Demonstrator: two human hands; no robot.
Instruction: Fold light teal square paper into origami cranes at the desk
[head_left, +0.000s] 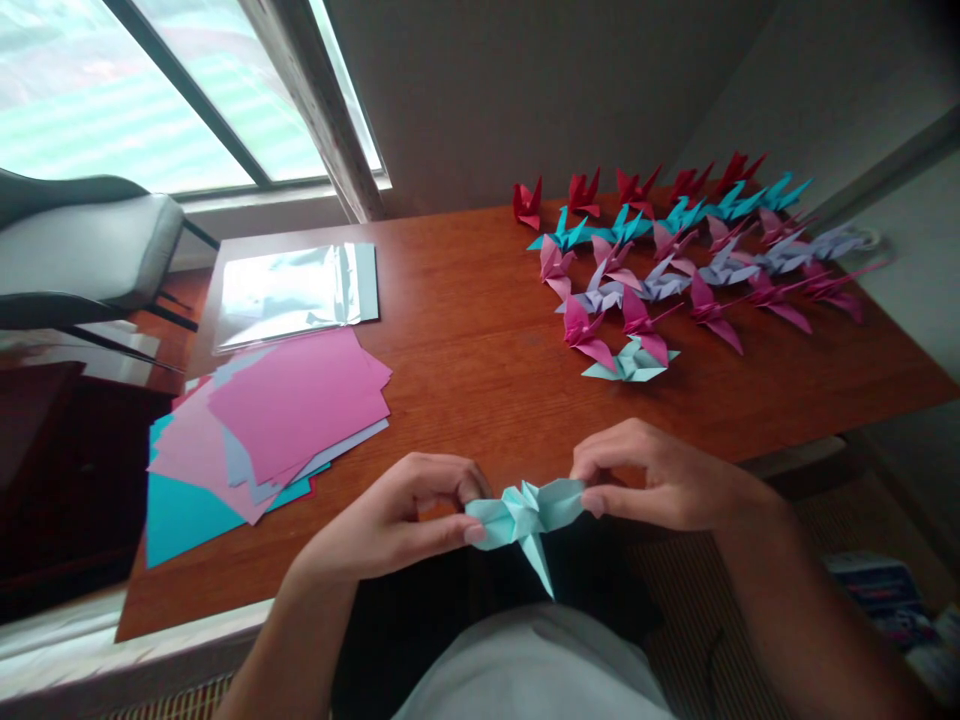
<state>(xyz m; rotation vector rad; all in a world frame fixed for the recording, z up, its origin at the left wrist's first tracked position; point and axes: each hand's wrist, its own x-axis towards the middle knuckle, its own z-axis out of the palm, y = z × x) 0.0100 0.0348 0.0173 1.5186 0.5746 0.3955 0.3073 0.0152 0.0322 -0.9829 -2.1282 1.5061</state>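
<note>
A pale mint paper crane hangs between my two hands at the table's near edge, its wings spread sideways and a narrow point hanging down toward me. My left hand pinches the tip of one wing between thumb and fingers. The opposite wing tip is pinched by my right hand. Beyond my right hand, a finished crane in a similar mint colour rests on the table, close to a magenta crane.
Rows of red, turquoise, pink and lilac cranes cover the brown table's far right. Fanned sheets of coloured paper lie at left, before a shiny clear packet. A chair stands beyond the left edge, near a window.
</note>
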